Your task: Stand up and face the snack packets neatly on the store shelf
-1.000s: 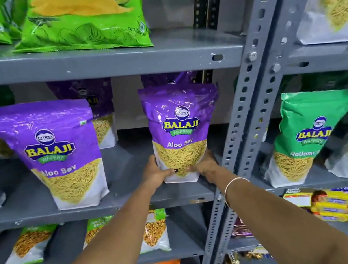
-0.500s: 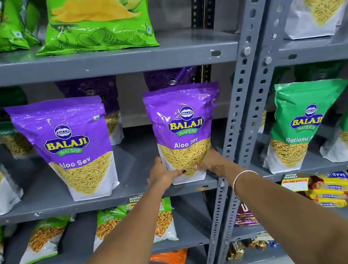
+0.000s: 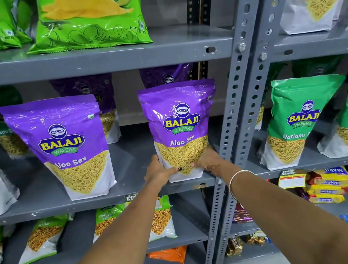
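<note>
Beside the upright post (image 3: 237, 106), both hands grip the Aloo Sev packet (image 3: 181, 128).

You have one wide-angle view, worn on your head, facing the grey shelf (image 3: 91, 63) head-on and tilted slightly down. It sits close, at arm's reach, with both forearms stretching in from the bottom edge. Straight uprights bow toward the frame's edges.

Both hands, left hand (image 3: 158, 172) and right hand (image 3: 208, 160), grip the base of an upright purple Aloo Sev packet (image 3: 182, 128) at the grey shelf's (image 3: 88, 203) front edge.
</note>
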Demonstrator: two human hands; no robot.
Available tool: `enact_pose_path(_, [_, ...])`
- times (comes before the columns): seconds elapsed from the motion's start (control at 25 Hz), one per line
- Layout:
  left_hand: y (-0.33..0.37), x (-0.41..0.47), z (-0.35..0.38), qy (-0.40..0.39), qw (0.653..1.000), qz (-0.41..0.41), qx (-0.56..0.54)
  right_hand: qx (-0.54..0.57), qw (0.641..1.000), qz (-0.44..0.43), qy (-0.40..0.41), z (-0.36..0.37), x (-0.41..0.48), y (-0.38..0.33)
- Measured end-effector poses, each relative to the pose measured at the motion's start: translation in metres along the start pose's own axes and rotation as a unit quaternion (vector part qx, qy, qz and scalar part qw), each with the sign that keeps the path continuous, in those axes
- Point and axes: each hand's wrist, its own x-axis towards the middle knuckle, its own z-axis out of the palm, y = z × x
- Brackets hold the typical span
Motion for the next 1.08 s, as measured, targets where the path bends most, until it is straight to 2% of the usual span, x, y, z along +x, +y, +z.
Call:
enact_pose_path(0.28, [0.002, -0.003, 0.002, -0.006, 1.0, -0.003, 0.007, -0.031, 0.999, 0.018, 0.005, -0.002, -0.002, -0.001])
enact_pose_path(0.56, [0.002, -0.006, 0.008, 0.012, 1.0, -0.007, 0.023, -0.006, 1.0, 0.015, 0.005, -0.003, -0.002, 0.001])
enact_pose_path(0.84, [0.005, -0.009, 0.005, -0.004, 1.0, -0.014, 0.007, -0.008, 1.0, 0.026, -0.004, -0.003, -0.009, -0.002])
enact_pose_path(0.96, [0.01, -0.012, -0.004, -0.018, 0.999, 0.026, -0.002, -0.034, 0.998, 0.024, -0.036, -0.012, -0.014, -0.006])
enact_pose_path(1.04, [0.016, -0.023, -0.019, 0.04, 0.992, 0.103, 0.054, -0.071, 0.997, 0.013, -0.018, -0.019, -0.028, -0.024])
enact_pose_path(1.08, [0.019, -0.033, -0.03, 0.1, 0.978, 0.156, 0.094, -0.061, 0.998, -0.004, 0.031, -0.021, -0.04, -0.033])
